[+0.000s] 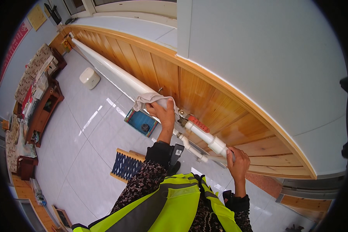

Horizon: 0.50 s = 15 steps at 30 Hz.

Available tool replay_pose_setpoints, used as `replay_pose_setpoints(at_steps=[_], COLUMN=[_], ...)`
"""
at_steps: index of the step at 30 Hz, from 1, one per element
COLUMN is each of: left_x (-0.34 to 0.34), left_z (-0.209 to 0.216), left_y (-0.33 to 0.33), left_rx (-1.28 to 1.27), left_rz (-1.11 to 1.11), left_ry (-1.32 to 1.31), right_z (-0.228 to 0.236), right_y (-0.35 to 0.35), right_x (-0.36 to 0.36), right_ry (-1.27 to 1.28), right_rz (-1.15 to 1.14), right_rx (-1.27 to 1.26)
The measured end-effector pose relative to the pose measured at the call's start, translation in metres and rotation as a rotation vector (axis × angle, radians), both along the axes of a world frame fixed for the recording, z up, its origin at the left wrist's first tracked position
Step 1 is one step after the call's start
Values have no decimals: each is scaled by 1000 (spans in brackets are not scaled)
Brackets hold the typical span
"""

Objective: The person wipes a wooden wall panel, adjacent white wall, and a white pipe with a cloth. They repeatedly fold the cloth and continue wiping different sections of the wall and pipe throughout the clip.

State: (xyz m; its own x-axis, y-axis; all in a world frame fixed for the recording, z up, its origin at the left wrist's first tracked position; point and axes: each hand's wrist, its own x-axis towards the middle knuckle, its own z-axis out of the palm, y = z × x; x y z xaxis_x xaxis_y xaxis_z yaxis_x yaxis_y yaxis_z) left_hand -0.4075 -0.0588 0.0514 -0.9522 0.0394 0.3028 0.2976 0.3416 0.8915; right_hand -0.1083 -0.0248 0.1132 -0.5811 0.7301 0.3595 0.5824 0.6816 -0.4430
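Observation:
My left hand (164, 114) presses a crumpled pale cloth (145, 99) onto the near end of a long white radiator (116, 71). The fingers are bent over the cloth. My right hand (239, 161) grips the bend of a thick white pipe (216, 145), low along the wall to the right. Between the two hands, a valve with a red handle (198, 123) joins this pipe to the radiator. A second, thinner white pipe (189, 146) runs beneath it toward the floor.
Wooden panelling (208, 96) backs the radiator. On the tiled floor are a blue bin (133, 120) with a dark item inside, a wooden stool with a dark woven seat (124, 166) and a white box-shaped item (89, 78). A wooden table (46, 110) and patterned sofa stand far left.

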Motion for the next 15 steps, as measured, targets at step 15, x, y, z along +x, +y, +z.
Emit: replay_pose_setpoints(at_steps=[15], left_x=[-53], left_z=[-30], left_y=[-71], left_rx=[1310], left_rz=[-267], left_ry=[-1010], right_z=[-3], right_y=[0], right_x=[1], right_ry=[29], right_rz=[10], right_rx=[51])
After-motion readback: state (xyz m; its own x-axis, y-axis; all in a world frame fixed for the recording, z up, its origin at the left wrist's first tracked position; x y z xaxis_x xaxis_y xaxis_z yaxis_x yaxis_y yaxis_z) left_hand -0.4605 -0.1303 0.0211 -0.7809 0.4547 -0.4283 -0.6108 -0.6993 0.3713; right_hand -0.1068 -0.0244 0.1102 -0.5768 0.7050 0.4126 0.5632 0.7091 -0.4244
